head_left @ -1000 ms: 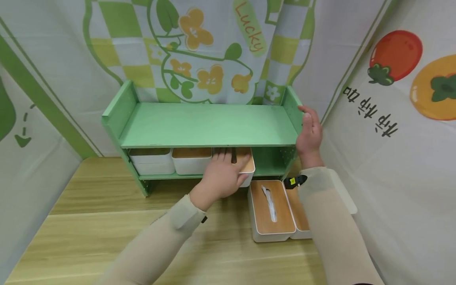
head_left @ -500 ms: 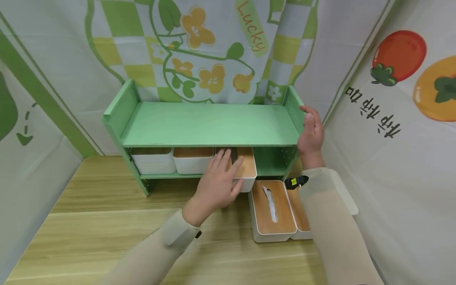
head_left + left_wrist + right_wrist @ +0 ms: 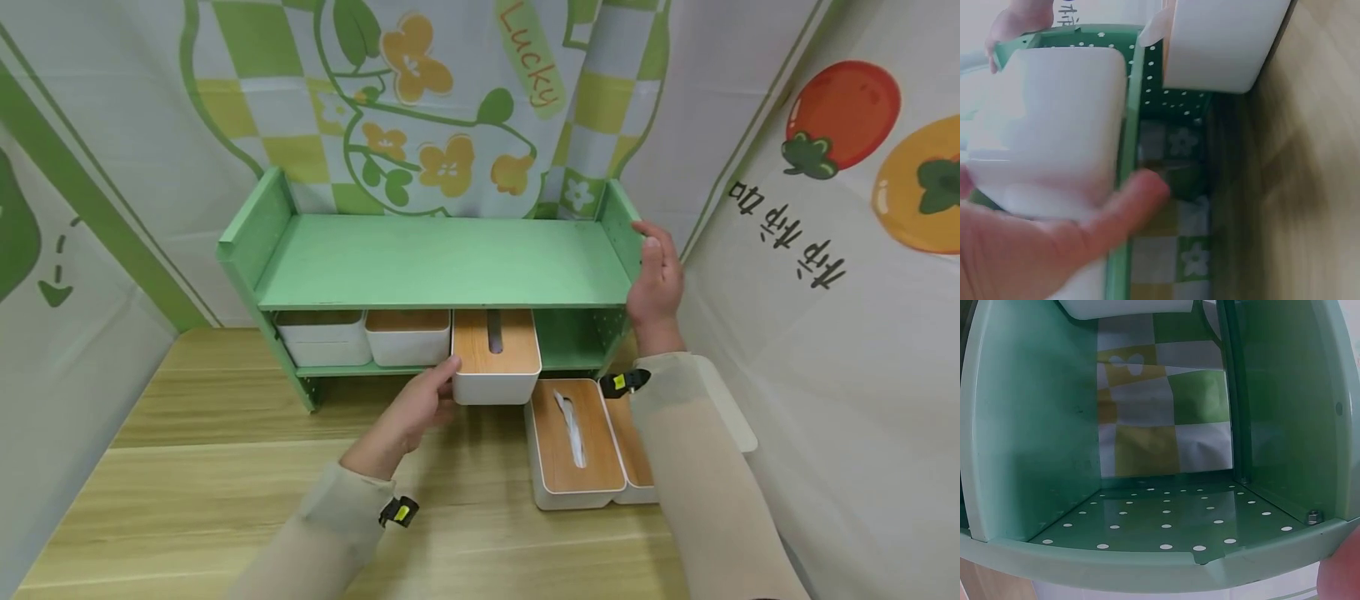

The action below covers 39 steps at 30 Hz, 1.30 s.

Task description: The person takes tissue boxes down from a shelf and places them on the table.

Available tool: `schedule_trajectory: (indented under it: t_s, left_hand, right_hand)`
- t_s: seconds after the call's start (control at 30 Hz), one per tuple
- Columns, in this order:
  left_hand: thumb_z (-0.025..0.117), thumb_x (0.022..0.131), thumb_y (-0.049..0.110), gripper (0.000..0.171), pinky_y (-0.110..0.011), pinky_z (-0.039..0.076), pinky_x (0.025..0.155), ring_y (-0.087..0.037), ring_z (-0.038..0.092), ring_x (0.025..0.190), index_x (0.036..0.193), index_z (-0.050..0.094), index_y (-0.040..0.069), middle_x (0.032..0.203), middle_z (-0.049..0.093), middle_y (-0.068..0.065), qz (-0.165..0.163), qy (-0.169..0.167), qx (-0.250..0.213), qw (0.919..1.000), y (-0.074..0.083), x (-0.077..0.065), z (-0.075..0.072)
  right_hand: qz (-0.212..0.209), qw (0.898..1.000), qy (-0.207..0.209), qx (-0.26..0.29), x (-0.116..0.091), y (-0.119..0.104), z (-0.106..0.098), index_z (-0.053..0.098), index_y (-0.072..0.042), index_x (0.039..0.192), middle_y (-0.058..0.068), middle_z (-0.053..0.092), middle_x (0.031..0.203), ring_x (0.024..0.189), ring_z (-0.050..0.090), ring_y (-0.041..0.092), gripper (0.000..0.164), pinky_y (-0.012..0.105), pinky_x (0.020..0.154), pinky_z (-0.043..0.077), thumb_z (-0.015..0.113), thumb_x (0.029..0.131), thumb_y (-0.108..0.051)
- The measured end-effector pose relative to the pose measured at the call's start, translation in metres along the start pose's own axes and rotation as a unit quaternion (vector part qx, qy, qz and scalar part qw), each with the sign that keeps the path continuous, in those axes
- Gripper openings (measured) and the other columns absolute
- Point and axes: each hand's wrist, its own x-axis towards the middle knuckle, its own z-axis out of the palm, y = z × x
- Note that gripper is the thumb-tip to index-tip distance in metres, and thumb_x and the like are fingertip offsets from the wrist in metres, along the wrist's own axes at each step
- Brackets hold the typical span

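A white tissue box [image 3: 491, 387] with a wooden lid and dark slot juts out from the lower level of the green shelf [image 3: 442, 262]. Beside its front left corner is my left hand [image 3: 412, 412], thumb at the lid's edge and the other fingers lower down. In the left wrist view, one finger stretches blurred below the white tissue box [image 3: 1054, 119]. My right hand [image 3: 656, 287] holds the shelf's right side panel [image 3: 617, 229] at its front edge. Only a blurred bit of right hand [image 3: 1340, 569] enters the right wrist view.
Two more boxes, a left one [image 3: 322, 340] and a middle one [image 3: 408, 337], sit in the shelf's lower level. On the wooden table [image 3: 225, 483], a tissue box [image 3: 573, 450] with tissue showing stands against another wooden-lidded box [image 3: 630, 442], partly behind my right forearm.
The tissue box has slid forward from the shelf. My left hand has left its lid and moved down and left to its front corner. My right hand stays on the side panel.
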Motion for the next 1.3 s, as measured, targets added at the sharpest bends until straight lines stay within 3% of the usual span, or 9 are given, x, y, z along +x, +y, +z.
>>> schedule_trajectory:
  t_s: [0.03, 0.1, 0.27, 0.53, 0.63, 0.8, 1.07, 1.3]
  left_hand:
    - [0.046, 0.102, 0.052, 0.074, -0.052, 0.042, 0.099, -0.041, 0.053, 0.121, 0.146, 0.035, -0.007, 0.134, 0.050, -0.029, -0.013, -0.016, -0.052, 0.9984, -0.002, 0.002, 0.000]
    - [0.051, 0.101, 0.049, 0.076, -0.053, 0.041, 0.101, -0.040, 0.053, 0.122, 0.149, 0.030, -0.006, 0.138, 0.047, -0.031, -0.022, -0.024, -0.110, 0.9934, -0.004, 0.006, 0.001]
    - [0.055, 0.100, 0.042, 0.072, -0.049, 0.045, 0.098, -0.032, 0.059, 0.111, 0.148, 0.031, -0.005, 0.133, 0.051, -0.028, -0.024, -0.020, -0.155, 0.9875, -0.008, 0.006, 0.001]
    - [0.055, 0.099, 0.048, 0.082, -0.056, 0.033, 0.106, -0.040, 0.044, 0.130, 0.155, 0.020, 0.000, 0.150, 0.034, -0.026, -0.058, -0.056, -0.240, 0.9675, -0.006, 0.021, -0.003]
    - [0.056, 0.098, 0.044, 0.076, -0.050, 0.040, 0.099, -0.037, 0.047, 0.123, 0.151, 0.027, -0.001, 0.144, 0.040, -0.025, -0.073, -0.056, -0.245, 0.9652, -0.005, 0.026, -0.005]
    - [0.057, 0.096, 0.038, 0.064, -0.039, 0.047, 0.083, -0.030, 0.055, 0.107, 0.143, 0.037, -0.001, 0.128, 0.052, -0.021, -0.085, -0.048, -0.228, 0.9688, -0.004, 0.023, -0.006]
    - [0.061, 0.094, 0.045, 0.073, -0.039, 0.050, 0.082, -0.030, 0.056, 0.106, 0.146, 0.036, 0.001, 0.129, 0.052, -0.020, -0.099, -0.042, -0.215, 0.9708, 0.002, 0.024, -0.004]
    - [0.063, 0.093, 0.048, 0.070, -0.037, 0.050, 0.078, -0.026, 0.058, 0.095, 0.136, 0.044, -0.003, 0.112, 0.058, -0.015, -0.116, -0.024, -0.183, 0.9760, 0.005, 0.028, -0.005]
  right_hand:
    - [0.000, 1.000, 0.001, -0.002, 0.000, 0.000, 0.000, 0.058, -0.015, 0.137, 0.000, 0.048, 0.148, 0.130, 0.043, 0.016, 0.048, 0.042, 0.104, 0.033, 0.032, 0.108, -0.042]
    - [0.001, 1.000, 0.001, -0.005, 0.000, 0.001, -0.001, 0.058, -0.016, 0.137, -0.003, 0.048, 0.148, 0.128, 0.045, 0.017, 0.049, 0.042, 0.103, 0.033, 0.032, 0.108, -0.044]
    - [-0.005, 1.000, 0.000, -0.006, 0.000, 0.000, -0.001, 0.058, -0.016, 0.137, -0.001, 0.047, 0.148, 0.126, 0.045, 0.019, 0.050, 0.043, 0.102, 0.033, 0.031, 0.107, -0.045]
    - [-0.011, 1.000, 0.006, -0.004, 0.001, 0.001, 0.000, 0.059, -0.014, 0.136, -0.001, 0.049, 0.147, 0.132, 0.041, 0.013, 0.048, 0.039, 0.105, 0.032, 0.032, 0.108, -0.042]
    - [-0.014, 1.000, 0.004, -0.005, 0.001, 0.001, 0.001, 0.058, -0.014, 0.137, -0.001, 0.049, 0.147, 0.132, 0.041, 0.013, 0.048, 0.039, 0.106, 0.031, 0.032, 0.108, -0.042]
    - [-0.014, 1.000, 0.005, -0.007, 0.000, 0.000, 0.001, 0.059, -0.014, 0.136, -0.001, 0.049, 0.146, 0.133, 0.040, 0.011, 0.048, 0.037, 0.107, 0.031, 0.032, 0.108, -0.042]
    - [-0.014, 1.000, 0.005, -0.003, -0.001, -0.002, 0.002, 0.059, -0.014, 0.136, 0.001, 0.048, 0.148, 0.133, 0.041, 0.013, 0.048, 0.039, 0.107, 0.031, 0.032, 0.108, -0.043]
    - [-0.013, 1.000, 0.007, -0.003, -0.002, -0.001, 0.002, 0.059, -0.014, 0.136, 0.002, 0.047, 0.148, 0.135, 0.038, 0.010, 0.049, 0.037, 0.108, 0.029, 0.032, 0.108, -0.044]
